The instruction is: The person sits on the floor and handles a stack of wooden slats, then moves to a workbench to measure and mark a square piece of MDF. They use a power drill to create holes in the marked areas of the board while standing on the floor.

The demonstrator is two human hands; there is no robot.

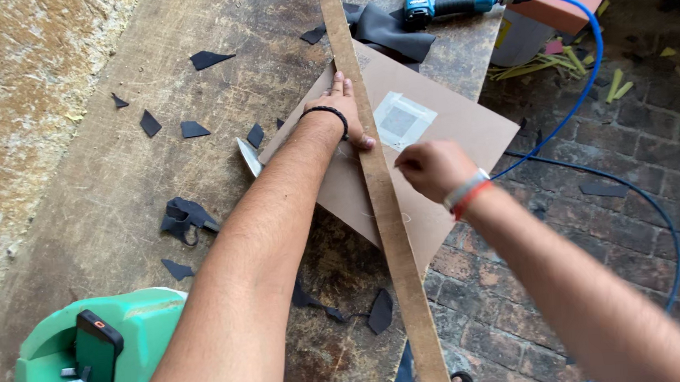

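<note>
The left hand [341, 112] is pressing flat, fingers spread, on the long wooden strip [379, 188] over the brown board [462, 128], while the right hand [431, 168] is pinching closed beside it, contents indiscernible.

We have one view only, from a camera worn on the head, so no second view shares any part of it. We look steeply down and forward over our own forearms at the worn wooden bench [119, 181], close enough that the arms fill the lower half of the frame. The bench runs away from us on the left; the brick floor [594, 223] shows to the right, below its edge.
</note>
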